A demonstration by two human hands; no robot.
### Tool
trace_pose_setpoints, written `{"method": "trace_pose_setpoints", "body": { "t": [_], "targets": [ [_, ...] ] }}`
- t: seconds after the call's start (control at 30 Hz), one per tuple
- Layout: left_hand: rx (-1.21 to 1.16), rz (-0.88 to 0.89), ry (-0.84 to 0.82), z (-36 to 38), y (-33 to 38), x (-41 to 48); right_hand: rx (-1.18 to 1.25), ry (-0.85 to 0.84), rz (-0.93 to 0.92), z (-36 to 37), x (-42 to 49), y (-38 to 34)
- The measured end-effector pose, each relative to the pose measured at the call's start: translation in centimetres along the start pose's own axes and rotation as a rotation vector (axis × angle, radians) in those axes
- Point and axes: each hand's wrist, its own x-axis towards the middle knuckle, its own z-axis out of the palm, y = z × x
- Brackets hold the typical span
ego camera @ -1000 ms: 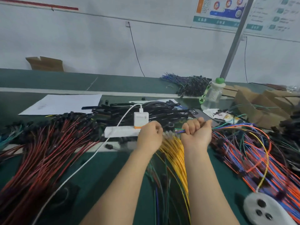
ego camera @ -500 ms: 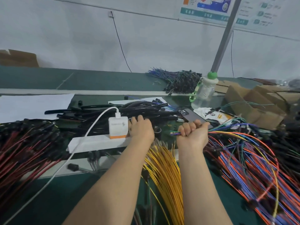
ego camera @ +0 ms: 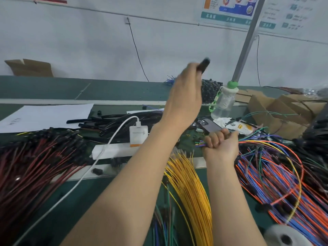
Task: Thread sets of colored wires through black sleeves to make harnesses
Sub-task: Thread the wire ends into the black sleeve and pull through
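My left hand (ego camera: 184, 96) is raised above the bench and grips a black sleeve (ego camera: 204, 65), whose blurred end sticks out past the fingers. My right hand (ego camera: 220, 144) sits lower, fist closed round a set of colored wires (ego camera: 200, 144); their tips poke out to the left and the long ends trail right. A pile of black sleeves (ego camera: 113, 121) lies behind the left forearm. Yellow wires (ego camera: 188, 183) fan out between my arms.
Red and black wires (ego camera: 35, 160) cover the left. Orange, blue and purple harness wires (ego camera: 276, 174) cover the right. A white power strip (ego camera: 113, 150) with a charger (ego camera: 138, 135), a phone (ego camera: 207, 124), a water bottle (ego camera: 224, 102), cardboard boxes (ego camera: 280, 110) and paper (ego camera: 48, 115) lie behind.
My left hand has lifted from the sleeve pile up and to the right, now carrying a black sleeve. My right hand keeps its grip on the wire set.
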Motion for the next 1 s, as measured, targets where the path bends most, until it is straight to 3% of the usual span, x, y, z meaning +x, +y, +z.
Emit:
{"method": "trace_pose_setpoints", "body": {
  "t": [0.07, 0.13, 0.23, 0.33, 0.43, 0.5, 0.57, 0.67, 0.7, 0.77, 0.87, 0.93, 1.0],
  "targets": [
    [-0.039, 0.124, 0.100, -2.8, 4.0, 0.2, 0.012, -0.040, 0.035, 0.2, -2.1, -0.8],
    [-0.026, 0.186, 0.061, -5.4, 7.1, -0.7, -0.010, -0.112, 0.065, 0.1, -4.7, -1.6],
    [0.196, 0.058, -0.236, -8.0, 9.0, -4.0, -0.131, -0.254, 0.119, -0.7, -8.8, -2.2],
    [0.456, -0.188, -0.592, -9.2, 7.7, -9.1, -0.528, -0.283, 0.172, -2.6, -12.7, -1.9],
    [0.562, -0.308, -0.726, -10.1, 6.7, -14.3, -0.836, -0.302, 0.219, -5.0, -16.4, -0.4],
    [0.610, -0.309, -0.703, -10.8, 6.3, -16.7, -0.932, -0.320, 0.159, -6.2, -17.8, 0.8],
    [0.614, -0.210, -0.486, -11.3, 6.1, -18.9, -0.969, -0.311, 0.100, -6.9, -18.7, 1.9],
    [0.459, -0.010, -0.107, -11.2, 6.9, -22.4, -0.880, -0.174, 0.060, -7.4, -18.9, 2.7],
    [0.439, -0.062, -0.095, -11.0, 7.0, -23.6, -0.836, -0.122, 0.073, -7.5, -18.9, 2.8],
    [0.326, -0.369, -0.177, -10.0, 6.0, -25.2, -0.783, -0.073, 0.120, -7.8, -18.6, 2.8],
    [-0.279, -0.763, -0.133, -9.4, 3.9, -25.5, -0.851, -0.167, 0.192, -8.4, -18.1, 3.2],
    [-0.613, -0.871, -0.115, -9.3, 3.2, -25.4, -0.933, -0.245, 0.215, -8.6, -18.0, 3.7],
    [-0.698, -0.860, -0.099, -9.2, 2.4, -25.6, -0.976, -0.276, 0.215, -8.8, -18.0, 4.3]
  ]
}}
